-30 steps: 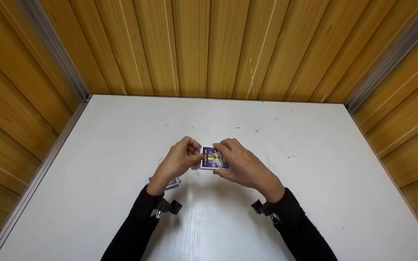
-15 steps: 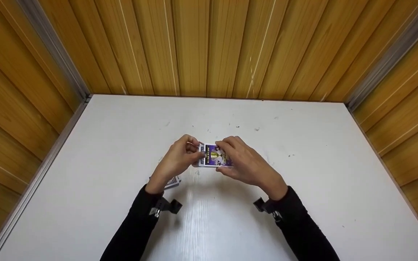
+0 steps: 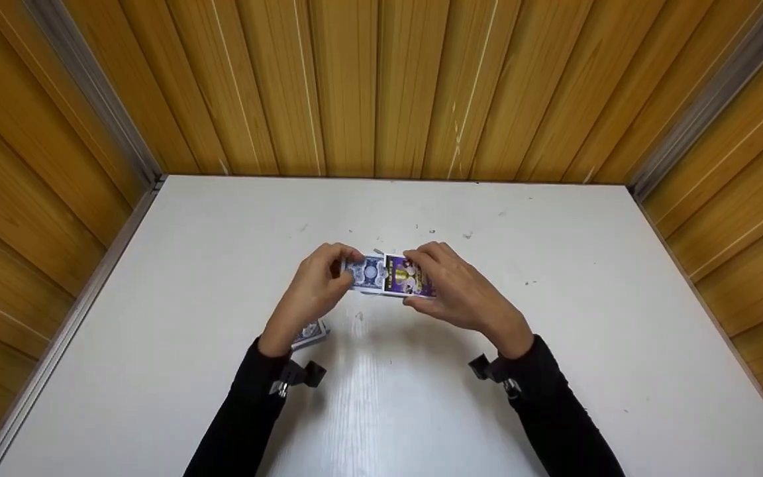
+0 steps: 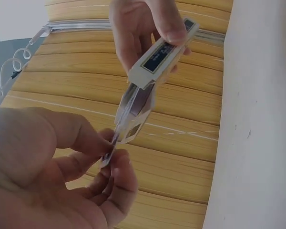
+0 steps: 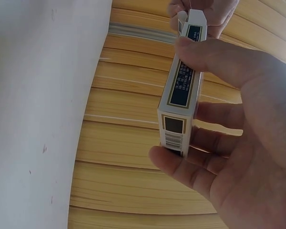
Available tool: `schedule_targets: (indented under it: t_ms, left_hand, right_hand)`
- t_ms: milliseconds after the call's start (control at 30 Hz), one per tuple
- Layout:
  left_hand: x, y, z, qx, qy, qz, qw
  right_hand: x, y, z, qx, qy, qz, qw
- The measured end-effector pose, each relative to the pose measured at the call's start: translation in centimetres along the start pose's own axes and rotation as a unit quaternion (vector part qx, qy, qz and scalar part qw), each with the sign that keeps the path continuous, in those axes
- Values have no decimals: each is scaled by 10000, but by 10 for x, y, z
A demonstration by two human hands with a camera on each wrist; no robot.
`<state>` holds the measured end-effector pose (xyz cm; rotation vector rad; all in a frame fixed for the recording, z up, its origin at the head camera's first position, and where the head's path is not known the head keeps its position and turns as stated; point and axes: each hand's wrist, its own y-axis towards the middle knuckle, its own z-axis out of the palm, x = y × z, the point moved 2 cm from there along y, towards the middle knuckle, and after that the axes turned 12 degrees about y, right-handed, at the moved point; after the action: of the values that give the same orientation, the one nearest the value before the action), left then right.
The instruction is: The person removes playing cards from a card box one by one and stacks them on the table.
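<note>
The card box [image 3: 410, 276], purple-faced with a white edge, sits just above the middle of the head view, held clear of the white table [image 3: 554, 318]. The right hand [image 3: 461, 295] grasps it: the thumb presses one narrow side and the curled fingers [image 5: 181, 167] clamp the opposite side, as the right wrist view shows. In that view the box [image 5: 181, 90] stands on end in the centre of the frame, its barcode end toward the camera and its open flap at the top.

A stack of blue-backed cards [image 3: 366, 272] projects from the left end of the box. The left hand [image 3: 318, 288] pinches these cards between thumb and fingertips. In the left wrist view the cards [image 4: 128, 114] run diagonally from the box [image 4: 162, 55] in the upper middle down to the pinching fingertips [image 4: 117, 164] in the lower left; part of the stack remains inside the box.

A second, smaller pile of cards [image 3: 308, 332] lies on the table just below and left of the left hand, partly hidden by the wrist. Both forearms wear black sleeves [image 3: 242, 417] with a wrist-mounted camera clip on each. Wooden wall panels [image 3: 381, 86] enclose the table across the upper part of the frame and along both sides.
</note>
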<state>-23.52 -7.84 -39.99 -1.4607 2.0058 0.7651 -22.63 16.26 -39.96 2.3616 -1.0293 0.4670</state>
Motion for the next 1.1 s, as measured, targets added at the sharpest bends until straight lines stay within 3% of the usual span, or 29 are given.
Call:
schedule_targets:
  t_ms: [133, 233, 433, 633, 733, 833, 1100]
  left_hand:
    - [-3, -1, 2, -33, 525, 430, 9977]
    - [-5, -4, 3, 83, 992, 855, 9914]
    - [-7, -10, 4, 218, 1854, 1717, 9673]
    - [-10, -15, 8, -184, 2401, 2408, 9402]
    - [-11, -15, 8, -317, 2610, 2537, 9309]
    - [-12, -16, 4, -272, 2716, 2436, 9307]
    - [-5, -23, -26, -294, 2513, 1745, 9516]
  right_hand:
    - [-1, 1, 1, 20, -5, 17, 10000]
    - [-1, 1, 1, 22, 3, -25, 10000]
    - [-3, 2, 3, 41, 50, -36, 10000]
    - [-5, 1, 5, 106, 76, -69, 9999]
    - [-6, 1, 5, 129, 81, -92, 9998]
    - [-7, 1, 3, 130, 82, -115, 9998]
    - [-10, -1, -6, 12, 53, 6, 10000]
